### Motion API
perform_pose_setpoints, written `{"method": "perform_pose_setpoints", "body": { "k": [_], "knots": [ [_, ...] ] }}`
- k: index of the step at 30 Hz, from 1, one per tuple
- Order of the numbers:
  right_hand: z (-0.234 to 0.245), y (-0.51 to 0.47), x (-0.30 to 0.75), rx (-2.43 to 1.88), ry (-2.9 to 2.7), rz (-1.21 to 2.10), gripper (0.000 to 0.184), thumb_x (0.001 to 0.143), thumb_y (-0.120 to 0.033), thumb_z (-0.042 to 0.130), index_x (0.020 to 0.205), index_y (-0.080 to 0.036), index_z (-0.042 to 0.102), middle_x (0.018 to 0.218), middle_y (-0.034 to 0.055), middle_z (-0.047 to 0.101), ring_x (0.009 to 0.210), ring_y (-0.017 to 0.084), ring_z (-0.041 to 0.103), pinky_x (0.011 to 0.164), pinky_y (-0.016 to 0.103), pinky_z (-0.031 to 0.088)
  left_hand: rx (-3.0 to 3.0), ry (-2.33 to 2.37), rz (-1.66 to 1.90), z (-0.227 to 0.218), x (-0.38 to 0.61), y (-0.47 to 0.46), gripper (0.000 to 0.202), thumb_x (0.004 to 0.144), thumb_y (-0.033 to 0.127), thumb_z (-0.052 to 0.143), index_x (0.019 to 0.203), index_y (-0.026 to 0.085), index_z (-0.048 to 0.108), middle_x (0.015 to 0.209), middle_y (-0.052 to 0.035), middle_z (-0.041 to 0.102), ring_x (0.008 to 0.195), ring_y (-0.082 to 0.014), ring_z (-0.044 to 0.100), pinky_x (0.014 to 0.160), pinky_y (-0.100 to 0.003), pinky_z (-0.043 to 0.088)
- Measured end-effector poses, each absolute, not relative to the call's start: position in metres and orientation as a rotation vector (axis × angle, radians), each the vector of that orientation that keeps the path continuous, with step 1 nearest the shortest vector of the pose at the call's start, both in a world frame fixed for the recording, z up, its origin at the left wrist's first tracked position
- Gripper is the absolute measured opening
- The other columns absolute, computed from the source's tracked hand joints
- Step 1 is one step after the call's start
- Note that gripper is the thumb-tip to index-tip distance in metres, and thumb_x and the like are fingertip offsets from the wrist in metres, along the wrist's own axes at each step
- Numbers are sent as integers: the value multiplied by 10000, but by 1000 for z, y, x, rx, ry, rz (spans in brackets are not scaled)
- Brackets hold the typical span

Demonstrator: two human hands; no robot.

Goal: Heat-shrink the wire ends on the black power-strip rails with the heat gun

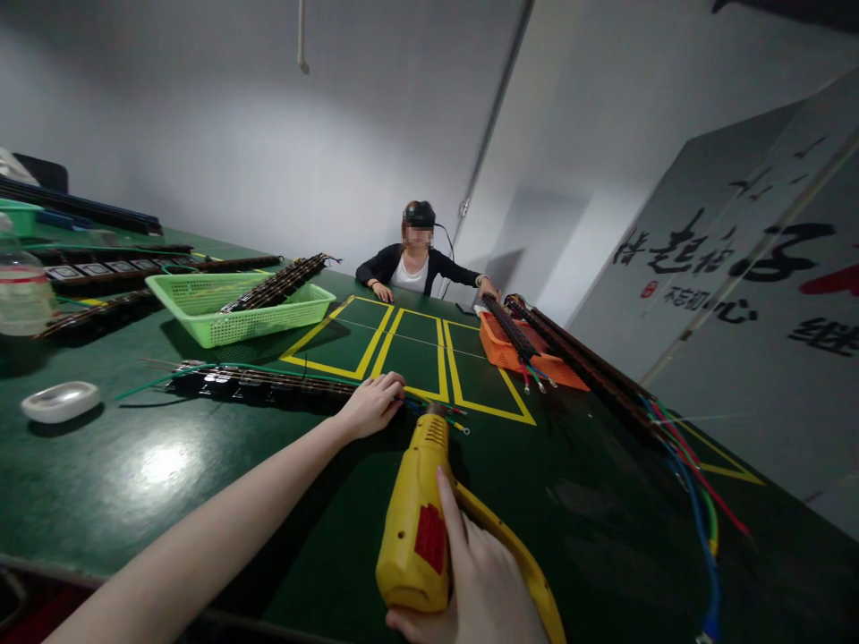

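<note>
At bottom centre your heat gun point(411, 510) is yellow with a red label point(430, 538), your table point(322, 519) dark green with yellow lines point(442, 362) mid-frame, the left basket point(201, 322) pale green, the right basket point(494, 343) orange, and the lower-right wires point(708, 514) red, green and blue.

Seeing pale grey wall point(221, 134) across back, dimmer twd top L. Thin white pipe point(301, 36) hanging near top ctr. Dark slanted strip point(498, 107) down wall R of ctr, lighter stretch beyond w/ soft shadow point(547, 224) low on it. Far R: grey panel point(704, 170) w/ big blk brush lettering point(771, 262), sm red seal point(648, 289), bird shapes point(758, 194). Top R corner: dark obj point(798, 11), too cropped to ID. Big dk green table point(604, 572) filling fg, marked w/ yellow lines point(441, 358). Bright glare spot point(165, 462) on its L side.
</note>
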State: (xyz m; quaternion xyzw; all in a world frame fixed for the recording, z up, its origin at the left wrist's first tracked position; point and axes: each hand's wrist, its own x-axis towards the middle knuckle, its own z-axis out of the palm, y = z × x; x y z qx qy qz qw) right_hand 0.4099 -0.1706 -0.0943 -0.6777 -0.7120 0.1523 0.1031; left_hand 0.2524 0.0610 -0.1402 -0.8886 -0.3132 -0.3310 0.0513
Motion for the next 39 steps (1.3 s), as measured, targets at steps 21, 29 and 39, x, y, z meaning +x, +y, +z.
{"method": "perform_pose_setpoints", "body": {
  "k": [21, 29, 39],
  "knots": [
    [-79, -171, 412, -2017, -2121, 634, 1309, 417, -456, 826, 1463, -173, 91, 1285, 111, 498, 1160, 285, 462, 1011, 393, 336, -2746, -978, -990, -139, 250, 58, 123, 923, 221, 370, 942, 185, 487, 1076, -61, 515, 987, -187, 506, 838, -325, 423],
    [-82, -178, 426, -1996, -2089, 626, 1208, 499, -560, 727, 1463, -202, 94, 1311, 98, 492, 1139, 297, 495, 980, 432, 357, -2736, -1024, -987, -139, 252, 56, 141, 933, 214, 352, 948, 178, 487, 1049, -71, 517, 955, -194, 512, 800, -329, 411],
    [-82, -176, 413, -2012, -2101, 552, 1233, 499, -543, 743, 1463, -175, 67, 1265, 127, 510, 1121, 301, 503, 970, 410, 362, -2688, -1025, -952, -139, 255, 55, 139, 938, 222, 351, 946, 175, 481, 1044, -68, 528, 952, -199, 500, 796, -328, 394]
  ]
}}
